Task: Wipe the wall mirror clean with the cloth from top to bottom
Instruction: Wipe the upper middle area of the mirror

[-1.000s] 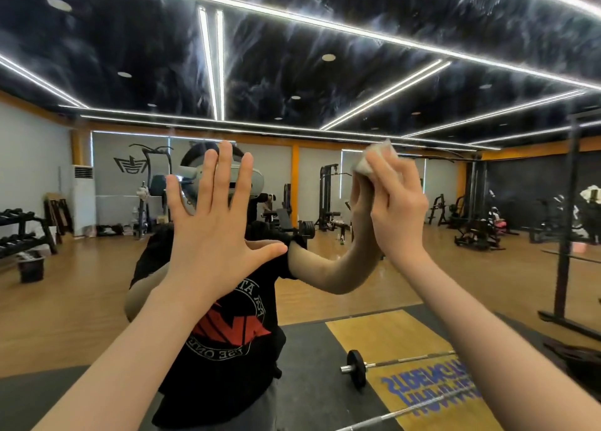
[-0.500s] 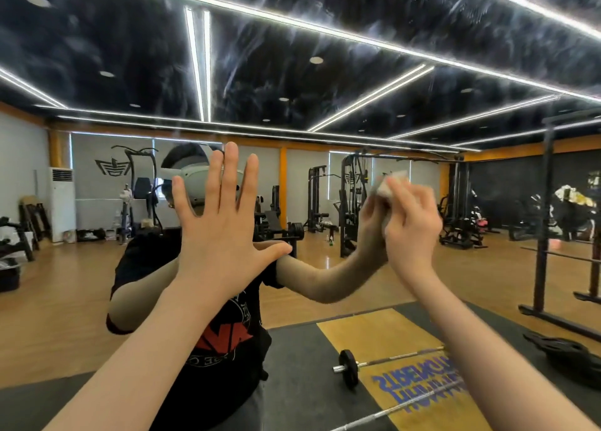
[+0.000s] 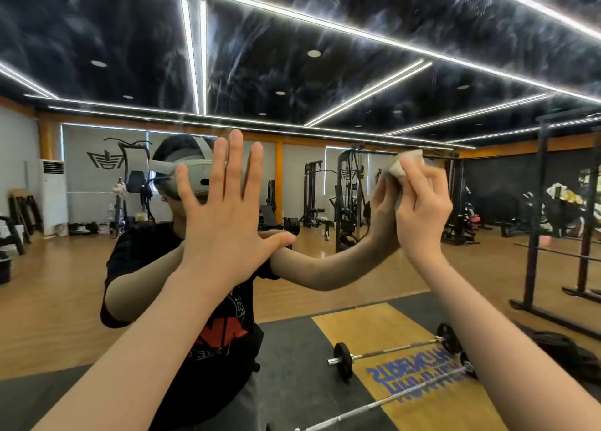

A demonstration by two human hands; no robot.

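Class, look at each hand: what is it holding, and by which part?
The right hand grips the bunched cloth by its lower part; the left hand holds nothing.

the wall mirror [image 3: 325, 73] is glossy glass, streaked with dull smears across its upper part. the cloth [image 3: 398, 167] looks soft, pale and matt, bunched up. reflected in it, a barbell [image 3: 390, 352] shines like bare metal above smooth wood flooring.

Cloth [image 3: 401, 167] pale grey-white; reflected shirt [image 3: 224, 349] black, red print; mat [image 3: 403, 343] yellow, blue lettering.
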